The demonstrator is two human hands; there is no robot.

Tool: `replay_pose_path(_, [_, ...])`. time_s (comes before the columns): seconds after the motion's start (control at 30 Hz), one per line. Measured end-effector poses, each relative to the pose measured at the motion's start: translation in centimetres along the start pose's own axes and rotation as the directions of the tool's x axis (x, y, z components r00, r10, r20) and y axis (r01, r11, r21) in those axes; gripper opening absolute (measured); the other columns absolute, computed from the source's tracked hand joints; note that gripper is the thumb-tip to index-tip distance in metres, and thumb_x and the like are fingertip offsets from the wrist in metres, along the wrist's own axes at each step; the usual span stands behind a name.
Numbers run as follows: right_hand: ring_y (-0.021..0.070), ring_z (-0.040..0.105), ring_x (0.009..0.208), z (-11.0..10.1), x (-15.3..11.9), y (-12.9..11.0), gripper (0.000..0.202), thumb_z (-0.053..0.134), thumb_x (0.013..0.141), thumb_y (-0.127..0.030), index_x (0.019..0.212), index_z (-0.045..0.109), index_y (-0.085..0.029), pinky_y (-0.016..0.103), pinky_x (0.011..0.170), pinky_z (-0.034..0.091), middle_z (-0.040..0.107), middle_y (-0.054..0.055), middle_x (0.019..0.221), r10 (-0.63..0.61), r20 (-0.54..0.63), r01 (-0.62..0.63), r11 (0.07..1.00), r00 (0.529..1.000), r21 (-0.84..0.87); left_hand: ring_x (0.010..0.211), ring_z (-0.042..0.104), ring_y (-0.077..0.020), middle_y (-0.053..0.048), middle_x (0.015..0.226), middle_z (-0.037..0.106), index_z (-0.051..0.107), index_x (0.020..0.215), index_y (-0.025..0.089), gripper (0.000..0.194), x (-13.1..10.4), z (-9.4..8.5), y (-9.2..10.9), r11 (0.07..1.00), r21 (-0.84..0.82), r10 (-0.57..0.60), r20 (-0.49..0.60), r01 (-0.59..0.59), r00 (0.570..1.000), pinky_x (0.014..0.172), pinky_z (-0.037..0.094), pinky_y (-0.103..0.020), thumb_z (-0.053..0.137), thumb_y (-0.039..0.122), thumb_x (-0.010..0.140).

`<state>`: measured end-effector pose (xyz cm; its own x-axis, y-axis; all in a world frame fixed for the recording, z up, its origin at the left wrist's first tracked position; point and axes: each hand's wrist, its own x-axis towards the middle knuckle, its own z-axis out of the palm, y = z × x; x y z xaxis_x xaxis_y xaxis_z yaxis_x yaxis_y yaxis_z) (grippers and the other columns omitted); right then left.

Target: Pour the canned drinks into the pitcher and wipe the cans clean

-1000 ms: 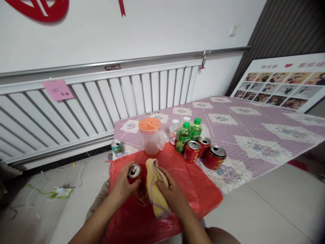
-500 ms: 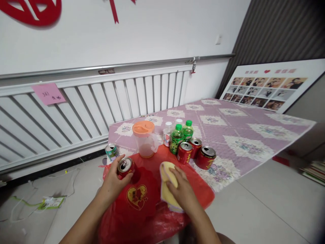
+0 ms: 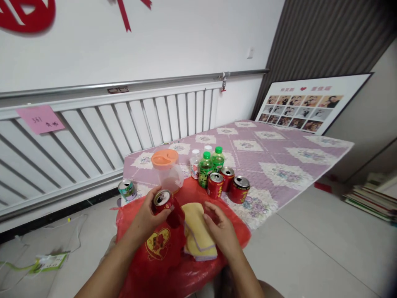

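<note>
My left hand (image 3: pixel 151 211) is wrapped round an opened red can (image 3: pixel 169 207), tilted above the red plastic bag (image 3: pixel 229 207). A folded yellow cloth (image 3: pixel 200 231) with a purple edge lies on the bag. At the cloth's right side, my right hand (image 3: pixel 221 227) has its fingers apart and holds nothing. Beyond the hands stands a clear pitcher (image 3: pixel 169 176) with an orange lid. Three red cans, one of them at the right (image 3: pixel 239 190), stand close together beside green-capped bottles (image 3: pixel 205 169) and white-capped bottles (image 3: pixel 194 163).
A teal can (image 3: pixel 127 190) stands at the table's left edge. The purple flowered tablecloth (image 3: pixel 229 153) stretches back right toward a photo board (image 3: pixel 297 103). Behind the table runs a white radiator (image 3: pixel 149 122). A power strip (image 3: pixel 51 263) and cables lie on the floor at left.
My right hand has let go of the yellow cloth and opened beside it. My left hand has lifted the red can and brought it right, toward the cloth. The view has shifted slightly right.
</note>
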<state>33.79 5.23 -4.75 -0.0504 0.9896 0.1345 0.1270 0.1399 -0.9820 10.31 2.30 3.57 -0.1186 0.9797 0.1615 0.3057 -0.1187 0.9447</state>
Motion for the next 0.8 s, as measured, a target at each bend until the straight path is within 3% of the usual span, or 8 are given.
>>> replay_pose_path(0.23, [0.0251, 0.059, 0.119, 1.1, -0.8, -0.9, 0.064, 0.07, 0.076, -0.034, 0.136, 0.049, -0.025, 0.042, 0.098, 0.049, 0.06, 0.01, 0.132, -0.041, 0.104, 0.034, 0.997, 0.994, 0.067, 0.117, 0.06, -0.0237, -0.009, 0.126, 0.061, 0.041, 0.134, 0.019, 0.067, 1.2, 4.0, 1.0, 0.994, 0.037, 0.096, 0.09, -0.1, 0.991, 0.101, 0.048, -0.036, 0.067, 0.029, 0.074])
replay_pose_path(0.37, [0.0259, 0.054, 0.127, 0.8, -0.7, -1.0, 0.068, 0.07, 0.078, -0.037, 0.14, 0.044, -0.027, 0.042, 0.099, 0.049, 0.049, 0.01, 0.146, -0.065, 0.189, -0.002, 0.943, 0.98, 0.333, 0.12, 0.058, -0.0253, -0.009, 0.128, 0.06, 0.04, 0.136, 0.018, 0.071, 1.5, 5.7, 2.2, 0.993, 0.018, 0.116, 0.151, -0.12, 0.982, 0.101, 0.048, -0.036, 0.068, 0.028, 0.072])
replay_pose_path(0.47, [0.0265, 0.053, 0.128, -0.2, -0.7, -1.4, 0.071, 0.071, 0.077, -0.036, 0.141, 0.041, -0.027, 0.043, 0.101, 0.048, 0.047, 0.009, 0.148, -0.092, 0.26, -0.044, 0.88, 0.961, 0.472, 0.117, 0.059, -0.025, -0.01, 0.126, 0.06, 0.035, 0.14, 0.018, 0.076, 1.7, 6.3, 2.9, 0.989, -0.097, 0.13, 0.255, -0.108, 0.958, 0.101, 0.049, -0.036, 0.068, 0.027, 0.073])
replay_pose_path(0.67, [0.0284, 0.061, 0.117, -1.9, -0.8, -1.7, 0.075, 0.077, 0.068, -0.03, 0.137, 0.048, -0.026, 0.044, 0.095, 0.051, 0.062, 0.008, 0.132, -0.018, 0.251, -0.074, 0.932, 0.968, 0.355, 0.122, 0.057, -0.0274, -0.01, 0.131, 0.057, 0.035, 0.142, 0.021, 0.078, 2.3, 7.0, 3.4, 0.972, -0.226, 0.164, 0.444, -0.067, 0.881, 0.103, 0.048, -0.039, 0.069, 0.024, 0.072])
replay_pose_path(0.8, [0.0274, 0.061, 0.116, -2.4, -0.5, -1.4, 0.075, 0.077, 0.066, -0.027, 0.135, 0.048, -0.024, 0.042, 0.095, 0.051, 0.061, 0.008, 0.133, -0.007, 0.162, -0.038, 0.963, 0.987, 0.268, 0.128, 0.052, -0.0278, -0.01, 0.137, 0.054, 0.037, 0.141, 0.021, 0.075, 3.2, 7.7, 3.0, 0.976, -0.196, 0.177, 0.472, -0.093, 0.864, 0.106, 0.045, -0.04, 0.068, 0.022, 0.073])
